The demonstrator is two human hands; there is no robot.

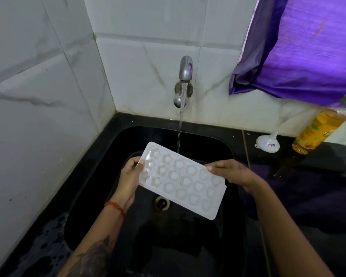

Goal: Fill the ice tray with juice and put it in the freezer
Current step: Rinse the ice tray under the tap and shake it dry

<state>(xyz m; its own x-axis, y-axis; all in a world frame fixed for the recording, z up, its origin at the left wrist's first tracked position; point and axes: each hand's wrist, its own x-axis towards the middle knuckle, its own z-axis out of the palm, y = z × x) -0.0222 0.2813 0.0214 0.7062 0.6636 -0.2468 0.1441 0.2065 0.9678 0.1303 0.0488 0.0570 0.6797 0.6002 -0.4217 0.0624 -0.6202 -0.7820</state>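
**Ice tray held slantwise over the sink, just short of the running water**

A person stands at a black sink set into a dark table, holding a white ice tray between both hands above the basin. The left hand grasps the tray's far-left short end, thumb curled over the top face and fingers hidden beneath. The right hand grips the long edge nearer the far-right side, thumb lying on the rim and fingers underneath.

The tray's long axis runs diagonally, from the left hand's side, farther from the body, down toward the near right, where one corner hangs free of either hand. Its moulded cups face up and look empty of juice.

A tap on the tiled wall beyond the hands is running. The stream of water drops just past the tray's far long edge, about midway between the two hands, and I cannot tell whether it touches the rim. A small push away from the body would likely bring the cups under it, so this looks like rinsing before filling.

Beyond the right hand, well apart on the table, stand a bottle of yellow-orange liquid with a green cap and, just beside it, a white funnel. A purple curtain hangs above them
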